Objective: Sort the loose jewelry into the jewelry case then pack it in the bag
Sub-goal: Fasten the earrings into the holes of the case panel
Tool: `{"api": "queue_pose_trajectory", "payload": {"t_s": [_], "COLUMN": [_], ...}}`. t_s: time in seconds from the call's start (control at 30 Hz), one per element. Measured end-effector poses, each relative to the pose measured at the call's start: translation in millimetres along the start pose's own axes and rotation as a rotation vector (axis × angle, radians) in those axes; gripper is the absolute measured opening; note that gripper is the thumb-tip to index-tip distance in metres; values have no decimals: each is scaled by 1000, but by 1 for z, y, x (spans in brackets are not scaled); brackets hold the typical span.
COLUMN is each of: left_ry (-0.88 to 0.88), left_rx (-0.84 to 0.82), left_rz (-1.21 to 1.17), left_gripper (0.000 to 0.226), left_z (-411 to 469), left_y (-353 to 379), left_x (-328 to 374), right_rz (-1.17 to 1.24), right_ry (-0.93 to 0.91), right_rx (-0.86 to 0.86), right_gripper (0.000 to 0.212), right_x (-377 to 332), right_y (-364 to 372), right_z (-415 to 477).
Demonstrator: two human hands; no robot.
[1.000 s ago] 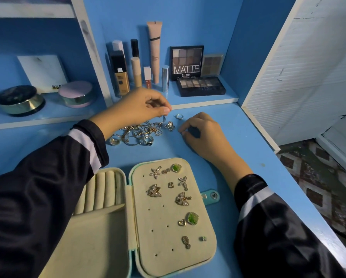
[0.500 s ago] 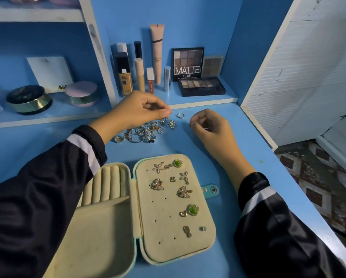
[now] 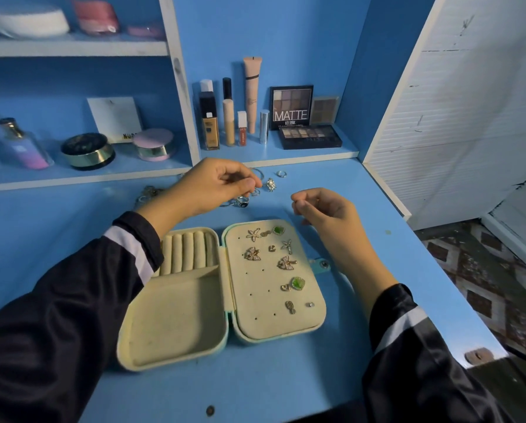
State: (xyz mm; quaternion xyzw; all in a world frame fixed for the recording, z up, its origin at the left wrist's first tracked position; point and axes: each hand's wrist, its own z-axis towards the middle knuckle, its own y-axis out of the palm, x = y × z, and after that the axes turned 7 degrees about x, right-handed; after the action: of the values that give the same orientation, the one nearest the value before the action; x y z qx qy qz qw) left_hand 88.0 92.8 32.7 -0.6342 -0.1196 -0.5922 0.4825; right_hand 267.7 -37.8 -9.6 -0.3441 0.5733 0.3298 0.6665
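The open cream jewelry case (image 3: 170, 319) lies on the blue desk. Its left half has ring rolls and a bare tray. Its right panel (image 3: 261, 315) holds several pinned earrings (image 3: 284, 264). Loose rings and charms (image 3: 269, 184) lie behind the case. My left hand (image 3: 213, 187) hovers over that pile with thumb and forefinger pinched on a small piece. My right hand (image 3: 325, 212) hangs above the desk just behind the case's right corner, thumb pressed to forefinger as if pinching something too small to make out.
Make-up bottles (image 3: 246, 117) and eyeshadow palettes (image 3: 309, 137) stand on the low shelf behind the pile. Jars (image 3: 88, 151) and a perfume bottle (image 3: 21, 145) fill the left shelf. A chain (image 3: 147, 193) lies left of my left wrist. The desk's right edge (image 3: 438, 285) drops to a tiled floor.
My right hand has lifted off the desk and drawn back toward the case with its fingertips pinched. My left hand stays pinched over the pile. The view has tilted up.
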Motion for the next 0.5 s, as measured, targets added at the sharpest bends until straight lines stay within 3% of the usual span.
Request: {"api": "queue_pose_trajectory", "payload": {"t_s": [0.23,0.5], "left_ry": [-38,-73], "left_rx": [1,-21], "left_rz": [-7,-33], "left_gripper": [11,15], "left_z": [-35,-68], "left_y": [0,5], "left_x": [7,17], "right_rz": [-22,-148], "right_ry": [12,-29], "right_rx": [22,172], "right_gripper": [10,20], "right_x": [-3,3], "right_y": [-7,-14], "right_z": [-36,-66]}}
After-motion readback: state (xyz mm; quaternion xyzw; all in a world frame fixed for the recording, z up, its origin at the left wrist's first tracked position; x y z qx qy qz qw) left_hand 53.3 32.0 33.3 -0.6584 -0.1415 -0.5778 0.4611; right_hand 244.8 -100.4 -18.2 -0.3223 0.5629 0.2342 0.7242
